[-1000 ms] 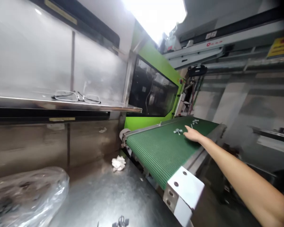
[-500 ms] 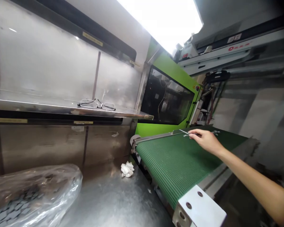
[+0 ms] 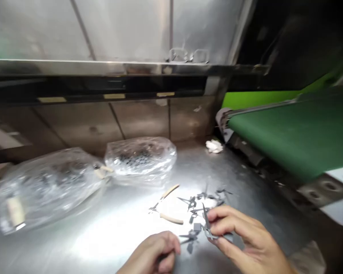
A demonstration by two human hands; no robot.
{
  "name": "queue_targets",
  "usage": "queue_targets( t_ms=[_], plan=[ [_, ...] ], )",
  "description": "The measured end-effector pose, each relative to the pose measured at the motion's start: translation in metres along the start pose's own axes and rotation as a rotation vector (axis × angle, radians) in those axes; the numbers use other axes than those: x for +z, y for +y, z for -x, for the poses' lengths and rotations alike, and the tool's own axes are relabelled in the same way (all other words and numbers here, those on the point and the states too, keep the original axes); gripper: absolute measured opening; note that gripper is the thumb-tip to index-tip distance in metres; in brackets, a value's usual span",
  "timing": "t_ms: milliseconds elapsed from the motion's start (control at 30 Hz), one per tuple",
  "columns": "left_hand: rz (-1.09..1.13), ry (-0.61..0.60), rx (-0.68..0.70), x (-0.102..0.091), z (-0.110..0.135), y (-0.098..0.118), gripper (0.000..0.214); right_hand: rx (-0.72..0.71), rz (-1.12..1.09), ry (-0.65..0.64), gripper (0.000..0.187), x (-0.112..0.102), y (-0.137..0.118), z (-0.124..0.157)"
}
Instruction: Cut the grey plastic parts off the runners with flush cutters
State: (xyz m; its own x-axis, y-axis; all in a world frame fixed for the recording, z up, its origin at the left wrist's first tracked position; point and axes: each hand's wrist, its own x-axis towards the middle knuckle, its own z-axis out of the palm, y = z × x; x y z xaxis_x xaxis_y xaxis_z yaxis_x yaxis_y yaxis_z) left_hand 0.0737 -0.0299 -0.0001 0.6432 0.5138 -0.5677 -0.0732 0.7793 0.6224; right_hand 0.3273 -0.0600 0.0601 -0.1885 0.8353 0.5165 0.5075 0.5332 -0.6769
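Observation:
My right hand (image 3: 240, 236) grips a grey moulded plastic sprue (image 3: 207, 224), its thin stem pointing up between thumb and fingers. Left of it, my left hand (image 3: 158, 251) is low over the table with curled fingers. The stem of another grey sprue with small flat parts (image 3: 190, 239) meets its fingertips; whether they pinch it I cannot tell. Several more grey sprues (image 3: 193, 201) lie in a loose cluster just beyond both hands. Nippers with cream handles (image 3: 171, 219) lie open on the metal table (image 3: 103, 239), left of that cluster.
Two clear plastic bags hold dark parts: one in the middle (image 3: 140, 160), a larger one at left (image 3: 51, 182). Crumpled white tissue (image 3: 214, 146) lies near the green conveyor belt (image 3: 288, 133) at right. Glasses (image 3: 188, 56) rest on the shelf above.
The view has swung left and down to the table. My right hand has come from over the conveyor to the grey sprues, holding one. My left hand has entered view.

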Motion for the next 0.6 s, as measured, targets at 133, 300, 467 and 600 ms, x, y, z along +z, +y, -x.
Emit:
queue_targets(
  t_ms=[133, 300, 467, 600],
  plan=[
    [0.015, 0.035, 0.009, -0.003, 0.019, 0.011, 0.045, -0.091, -0.268, -0.151, 0.026, 0.059, 0.005, -0.008],
    [0.028, 0.015, 0.033, -0.024, 0.026, 0.011, 0.045, -0.179, -0.459, -0.308, 0.031, 0.096, 0.008, -0.017],
    [0.006, 0.004, 0.057, -0.036, 0.023, 0.011, 0.047, -0.073, -0.394, -0.292, 0.023, 0.103, 0.010, -0.026],
    [-0.051, 0.015, 0.043, -0.040, 0.024, 0.015, 0.046, -0.059, -0.358, -0.319, 0.024, 0.099, 0.012, -0.027]
  ],
)
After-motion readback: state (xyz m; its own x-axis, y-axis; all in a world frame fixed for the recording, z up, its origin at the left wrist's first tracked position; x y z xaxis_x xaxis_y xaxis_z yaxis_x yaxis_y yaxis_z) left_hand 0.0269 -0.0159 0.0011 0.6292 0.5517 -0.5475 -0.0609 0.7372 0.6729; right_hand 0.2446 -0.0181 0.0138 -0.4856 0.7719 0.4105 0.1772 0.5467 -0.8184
